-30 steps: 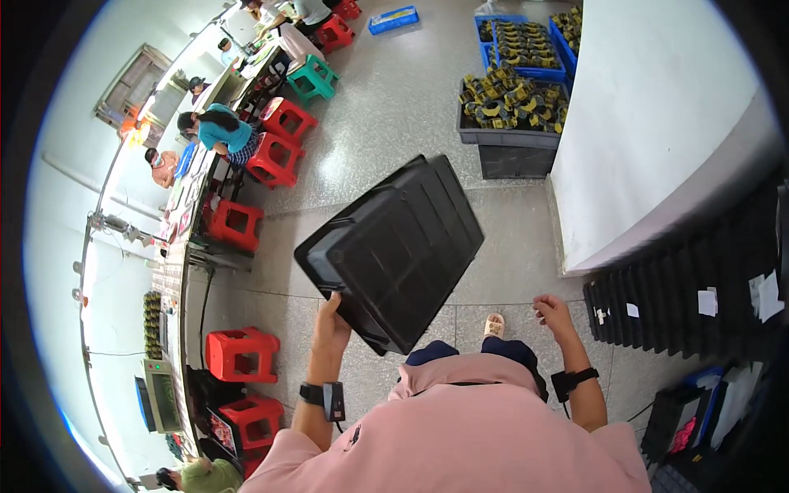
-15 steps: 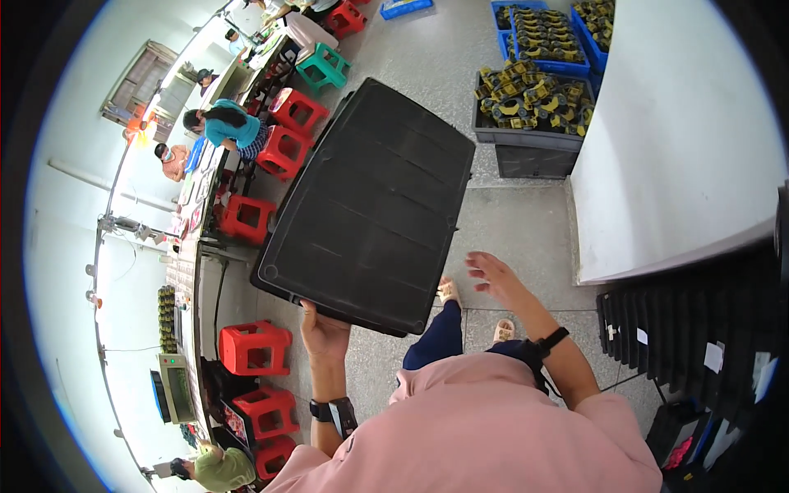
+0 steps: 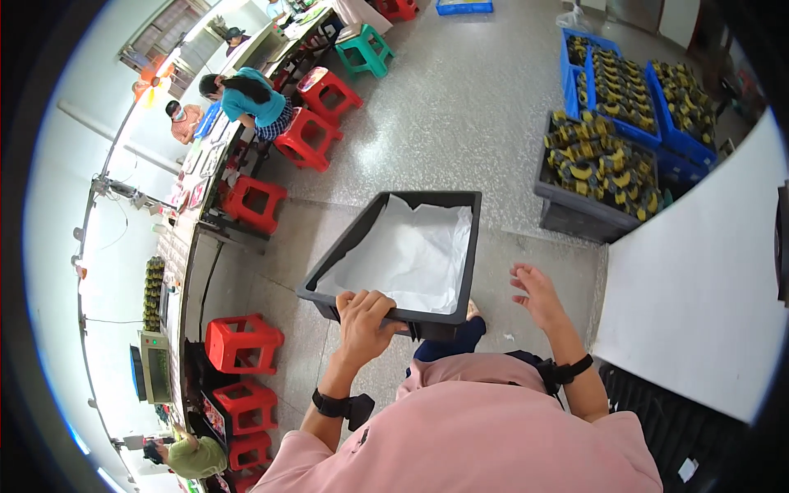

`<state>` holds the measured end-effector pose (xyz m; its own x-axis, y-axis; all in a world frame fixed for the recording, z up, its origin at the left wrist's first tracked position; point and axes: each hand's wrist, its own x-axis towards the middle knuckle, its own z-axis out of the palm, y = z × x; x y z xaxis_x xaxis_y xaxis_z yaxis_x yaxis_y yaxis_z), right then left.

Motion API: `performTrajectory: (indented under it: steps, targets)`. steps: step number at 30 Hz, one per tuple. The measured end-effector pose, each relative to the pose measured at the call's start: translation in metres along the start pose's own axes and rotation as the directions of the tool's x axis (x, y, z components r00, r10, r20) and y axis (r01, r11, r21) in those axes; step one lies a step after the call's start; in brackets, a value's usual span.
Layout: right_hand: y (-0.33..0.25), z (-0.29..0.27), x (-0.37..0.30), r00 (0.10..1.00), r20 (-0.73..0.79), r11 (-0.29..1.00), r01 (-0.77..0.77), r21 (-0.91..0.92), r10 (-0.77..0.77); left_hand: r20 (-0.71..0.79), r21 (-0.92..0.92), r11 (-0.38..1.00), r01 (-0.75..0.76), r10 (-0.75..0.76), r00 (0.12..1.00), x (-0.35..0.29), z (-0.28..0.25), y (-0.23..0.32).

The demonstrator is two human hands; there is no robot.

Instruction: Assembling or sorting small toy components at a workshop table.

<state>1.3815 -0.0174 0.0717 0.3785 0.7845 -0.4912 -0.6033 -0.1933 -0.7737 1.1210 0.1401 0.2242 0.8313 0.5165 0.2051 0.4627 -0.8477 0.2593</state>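
Head view: crate (image 3: 367, 232) base hidden under white paper liner (image 3: 411, 255).

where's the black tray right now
In the head view, the black tray is centre frame, lined with white paper, its near rim gripped by the left hand, above the floor.

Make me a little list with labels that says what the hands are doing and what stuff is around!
Left hand: grips the near rim of a dark grey plastic crate
Right hand: open, empty, off the crate
Crate: held above the floor, open side up
Inside crate: white paper sheet
Ahead right: grey bin and blue bins full of yellow and black parts
Left: red stools along a long workbench
Other people: two seated at the bench's far end, one low on the left
Right: white tabletop
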Motion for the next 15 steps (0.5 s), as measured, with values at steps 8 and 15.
performTrajectory:
  steps: [8, 15]
  targets:
    - [-0.057, 0.105, 0.126, 0.922, 0.218, 0.947, -0.319, -0.038, 0.319, 0.117, -0.04, 0.999, -0.015, 0.02, 0.993, 0.116, 0.016, -0.1]
    - [-0.132, 0.112, 0.264, 0.87, 0.204, 0.891, -0.42, -0.17, 0.449, 0.147, -0.059, 0.997, -0.055, 0.063, 0.987, 0.25, 0.056, -0.175]
